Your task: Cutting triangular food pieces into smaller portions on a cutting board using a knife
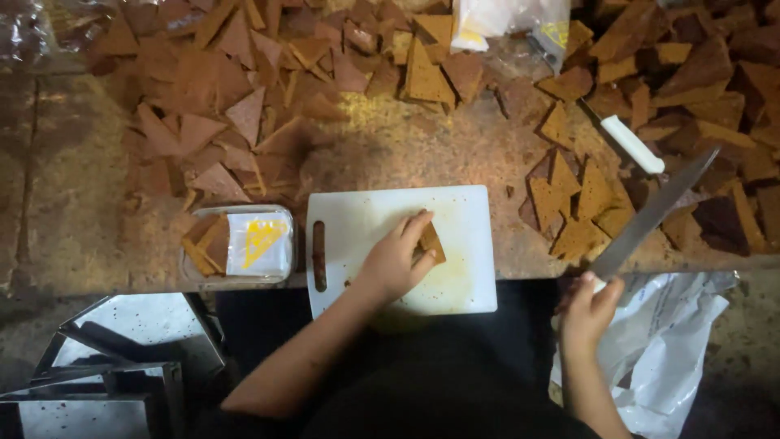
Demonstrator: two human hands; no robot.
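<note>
My left hand (396,258) rests on a white cutting board (463,213) and presses down on a brown triangular slab piece (431,241). My right hand (589,307) grips the handle of a large knife (654,213), its long blade raised and angled up to the right, over brown pieces beside the board. A thin dark brown strip (319,255) lies near the board's left edge.
Piles of brown triangular pieces (244,73) cover the worn table at the back and right. A clear plastic box (237,245) with pieces and a yellow-printed label sits left of the board. A second white-handled knife (630,142) lies at right. White plastic bag (666,349) and metal trays (114,358) below.
</note>
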